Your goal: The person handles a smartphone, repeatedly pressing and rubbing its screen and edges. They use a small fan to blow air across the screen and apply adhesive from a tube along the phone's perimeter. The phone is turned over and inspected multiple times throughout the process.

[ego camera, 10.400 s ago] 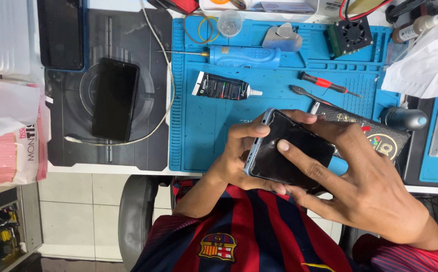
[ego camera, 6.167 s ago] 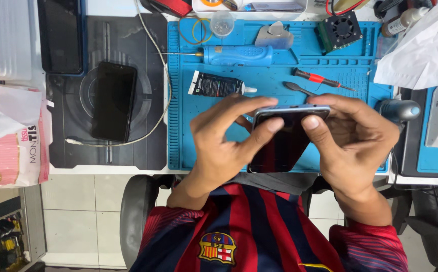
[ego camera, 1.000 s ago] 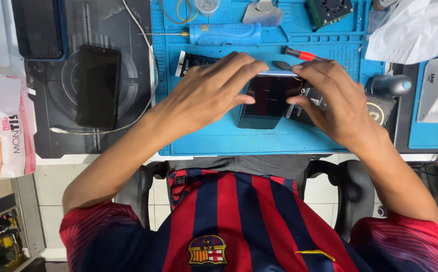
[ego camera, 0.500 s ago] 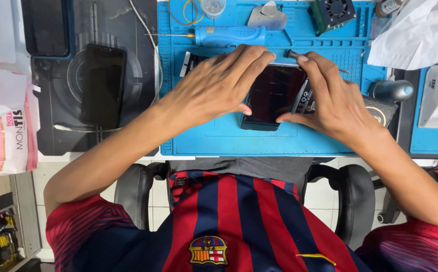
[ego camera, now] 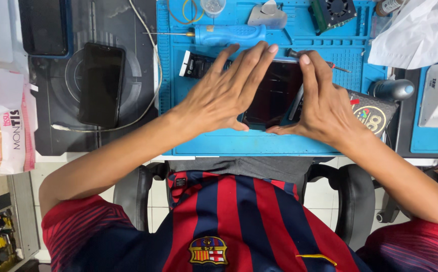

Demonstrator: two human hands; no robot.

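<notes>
A black smartphone (ego camera: pixel 274 95) lies flat on the blue work mat (ego camera: pixel 214 138). My left hand (ego camera: pixel 226 90) rests palm-down over the phone's left side, fingers spread toward the far edge. On the phone's right side lies my right hand (ego camera: pixel 322 100), fingers flat, thumb along the near edge. Both hands press on the phone and neither lifts it. A dark glue tube (ego camera: pixel 196 63) lies just left of my left fingers.
A blue-handled screwdriver (ego camera: pixel 229 35) lies at the mat's far side. Another black phone (ego camera: pixel 100 83) sits on a dark pad (ego camera: pixel 63 136) at left, ringed by a white cable. A tissue pack (ego camera: pixel 5 136) is far left; a small fan (ego camera: pixel 332 10) and white cloth (ego camera: pixel 415 30) far right.
Earlier I held the phone up in both hands above my lap. It now lies on the blue mat, and both palms have flattened onto it.
</notes>
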